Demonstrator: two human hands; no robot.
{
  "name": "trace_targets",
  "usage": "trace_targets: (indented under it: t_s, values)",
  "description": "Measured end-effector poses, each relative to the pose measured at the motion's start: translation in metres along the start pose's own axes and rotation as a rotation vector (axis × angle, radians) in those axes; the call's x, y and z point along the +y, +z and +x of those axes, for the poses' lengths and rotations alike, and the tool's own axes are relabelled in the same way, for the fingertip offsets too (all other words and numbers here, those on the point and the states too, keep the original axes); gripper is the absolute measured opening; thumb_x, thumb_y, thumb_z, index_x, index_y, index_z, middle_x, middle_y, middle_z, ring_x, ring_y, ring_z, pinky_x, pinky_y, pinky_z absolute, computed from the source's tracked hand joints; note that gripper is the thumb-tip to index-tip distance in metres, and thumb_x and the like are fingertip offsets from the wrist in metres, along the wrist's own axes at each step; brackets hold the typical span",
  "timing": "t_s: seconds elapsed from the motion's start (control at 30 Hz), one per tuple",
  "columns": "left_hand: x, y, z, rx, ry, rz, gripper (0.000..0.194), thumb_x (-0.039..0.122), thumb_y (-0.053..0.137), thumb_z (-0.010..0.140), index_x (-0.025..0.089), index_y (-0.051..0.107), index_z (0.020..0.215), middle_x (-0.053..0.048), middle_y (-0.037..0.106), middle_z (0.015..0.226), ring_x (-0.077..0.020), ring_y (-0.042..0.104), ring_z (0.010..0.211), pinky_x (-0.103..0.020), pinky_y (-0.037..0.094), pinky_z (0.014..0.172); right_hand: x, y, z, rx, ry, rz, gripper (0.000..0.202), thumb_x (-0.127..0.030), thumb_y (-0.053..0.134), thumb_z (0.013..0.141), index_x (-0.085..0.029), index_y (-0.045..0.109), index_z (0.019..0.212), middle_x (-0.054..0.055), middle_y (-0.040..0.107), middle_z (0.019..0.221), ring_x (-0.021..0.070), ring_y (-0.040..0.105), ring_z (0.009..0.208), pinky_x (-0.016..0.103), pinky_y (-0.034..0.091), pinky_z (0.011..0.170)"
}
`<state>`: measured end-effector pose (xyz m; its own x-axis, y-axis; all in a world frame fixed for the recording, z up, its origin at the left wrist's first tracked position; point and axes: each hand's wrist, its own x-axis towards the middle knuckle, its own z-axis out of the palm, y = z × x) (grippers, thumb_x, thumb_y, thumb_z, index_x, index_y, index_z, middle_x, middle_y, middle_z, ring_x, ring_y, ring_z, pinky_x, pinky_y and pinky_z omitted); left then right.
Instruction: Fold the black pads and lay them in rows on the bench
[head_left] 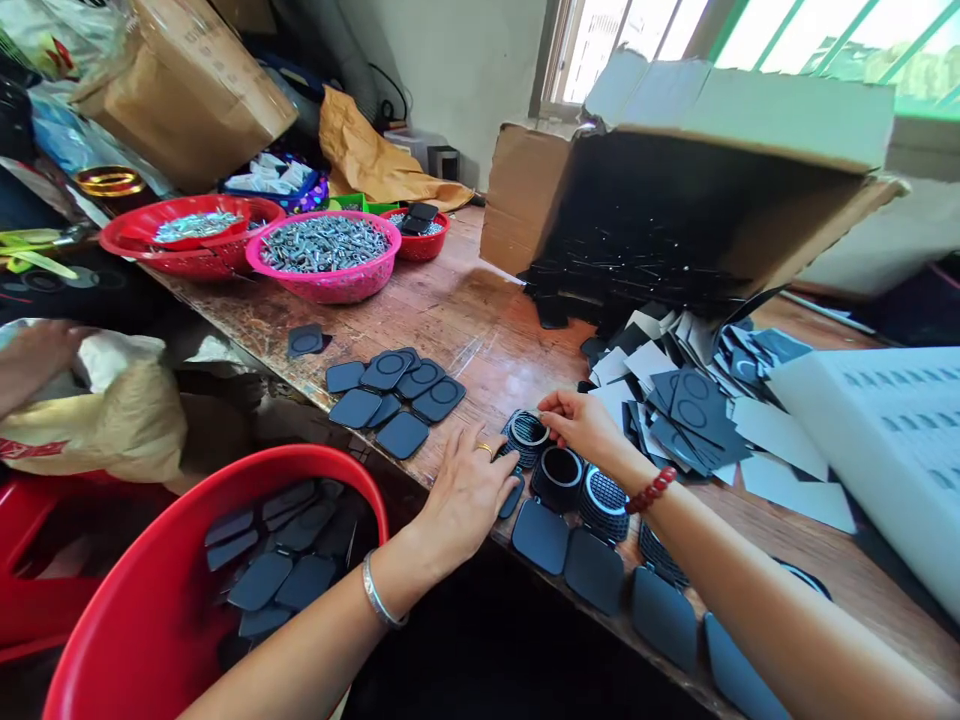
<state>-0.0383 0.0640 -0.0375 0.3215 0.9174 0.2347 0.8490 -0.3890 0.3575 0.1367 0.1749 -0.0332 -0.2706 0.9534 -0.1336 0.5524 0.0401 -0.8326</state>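
Note:
My left hand (pixel 469 495), with a gold ring, lies at the table's front edge, fingers spread, its fingertips beside a small black part (pixel 511 495). The fingers of my right hand (pixel 574 420) pinch at the rim of a light ring (pixel 529 428) on a black mesh piece; whether they grip the ring itself is too small to tell. Right of it stand more round black pieces with pale rings (pixel 561 467), joined to flat black square plates (pixel 540 535) along the edge. Left of my left hand is a cluster of black square plates (pixel 402 435).
A red tub (pixel 112 610) of black plates stands lower left. Bowls of metal parts (pixel 326 285) sit at the back left. A cardboard box (pixel 525 195) spills dark pieces, with grey cards (pixel 787 435) nearby. Another person's hand (pixel 34 365) is at far left.

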Motion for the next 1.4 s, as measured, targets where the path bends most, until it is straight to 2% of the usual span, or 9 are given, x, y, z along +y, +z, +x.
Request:
trace_targets:
  t_s: [0.23, 0.4, 0.57, 0.77, 1.03, 1.13, 1.27, 1.33, 1.4]
  values:
    - [-0.001, 0.001, 0.000, 0.008, -0.016, -0.024, 0.024, 0.020, 0.063, 0.090, 0.018, 0.068, 0.113, -0.010, 0.064, 0.125, -0.0343, 0.045, 0.128, -0.060, 0.036, 0.111, -0.003, 0.005, 0.001, 0.055, -0.141, -0.327, 0.011, -0.012, 0.061, 0.080, -0.017, 0.067, 0.073, 0.003, 0.066, 0.071, 0.0164, 0.061, 0.067, 0.028, 0.045, 0.065]
    - [-0.001, 0.000, 0.002, 0.017, -0.009, -0.020, 0.026, 0.019, 0.062, 0.091, 0.019, 0.066, 0.116, -0.008, 0.064, 0.123, -0.0342, 0.044, 0.129, -0.059, 0.036, 0.111, -0.004, 0.001, -0.011, 0.085, -0.215, -0.501, 0.021, -0.008, 0.054, 0.086, -0.013, 0.074, 0.087, 0.011, 0.067, 0.091, 0.0190, 0.061, 0.078, 0.030, 0.044, 0.074]
    - [0.000, -0.001, 0.011, 0.006, -0.049, 0.064, 0.032, 0.021, 0.058, 0.093, 0.018, 0.063, 0.125, -0.013, 0.060, 0.126, -0.0337, 0.046, 0.128, -0.056, 0.038, 0.110, 0.001, -0.005, -0.028, 0.030, -0.282, -0.619, 0.027, -0.006, 0.049, 0.090, -0.014, 0.075, 0.093, 0.010, 0.064, 0.090, 0.0205, 0.059, 0.083, 0.030, 0.045, 0.075]
    - [0.000, -0.006, 0.017, -0.051, -0.016, 0.196, 0.028, 0.022, 0.060, 0.092, 0.018, 0.068, 0.119, -0.013, 0.060, 0.130, -0.0357, 0.044, 0.131, -0.059, 0.032, 0.113, -0.008, -0.003, -0.040, -0.064, -0.461, -1.024, 0.025, -0.009, 0.049, 0.092, -0.014, 0.071, 0.084, 0.012, 0.062, 0.090, 0.0251, 0.055, 0.089, 0.035, 0.042, 0.079]
    - [0.000, -0.002, 0.017, -0.058, 0.051, 0.247, 0.029, 0.021, 0.057, 0.093, 0.015, 0.067, 0.119, -0.013, 0.065, 0.126, -0.0344, 0.050, 0.128, -0.056, 0.035, 0.112, -0.015, -0.002, -0.048, -0.021, -0.444, -0.921, 0.020, -0.008, 0.052, 0.091, -0.015, 0.069, 0.084, 0.010, 0.065, 0.092, 0.0215, 0.058, 0.089, 0.031, 0.043, 0.081]
    - [-0.012, 0.005, 0.013, -0.011, 0.078, 0.208, 0.038, 0.024, 0.053, 0.095, 0.013, 0.059, 0.132, -0.014, 0.065, 0.129, -0.0348, 0.051, 0.129, -0.057, 0.039, 0.109, 0.000, -0.024, -0.058, 0.098, -0.377, -0.847, 0.015, -0.014, 0.054, 0.094, -0.017, 0.067, 0.087, 0.006, 0.065, 0.092, 0.0162, 0.059, 0.087, 0.023, 0.044, 0.078]
    - [-0.016, 0.001, 0.008, 0.124, 0.128, 0.065, 0.051, 0.034, 0.045, 0.099, 0.009, 0.042, 0.144, -0.020, 0.056, 0.140, -0.0326, 0.048, 0.133, -0.052, 0.042, 0.108, 0.033, -0.082, -0.069, 0.347, -0.205, -0.810, 0.018, -0.016, 0.047, 0.096, -0.015, 0.064, 0.089, 0.010, 0.065, 0.094, 0.0197, 0.061, 0.088, 0.028, 0.045, 0.079]
    - [-0.004, -0.005, 0.008, 0.174, 0.141, -0.038, 0.043, 0.036, 0.043, 0.100, 0.011, 0.052, 0.134, -0.017, 0.061, 0.132, -0.0297, 0.054, 0.126, -0.048, 0.046, 0.104, 0.051, -0.110, -0.069, 0.439, -0.116, -0.809, 0.020, -0.015, 0.046, 0.094, -0.014, 0.066, 0.094, 0.014, 0.067, 0.098, 0.0236, 0.062, 0.091, 0.033, 0.046, 0.082]
    - [0.017, -0.010, 0.009, 0.193, 0.138, -0.129, 0.031, 0.037, 0.042, 0.101, 0.016, 0.064, 0.107, -0.011, 0.069, 0.108, -0.0252, 0.063, 0.105, -0.041, 0.052, 0.090, 0.067, -0.128, -0.064, 0.490, -0.049, -0.815, 0.020, -0.018, 0.050, 0.093, -0.012, 0.066, 0.104, 0.017, 0.068, 0.105, 0.0276, 0.063, 0.097, 0.038, 0.046, 0.084]
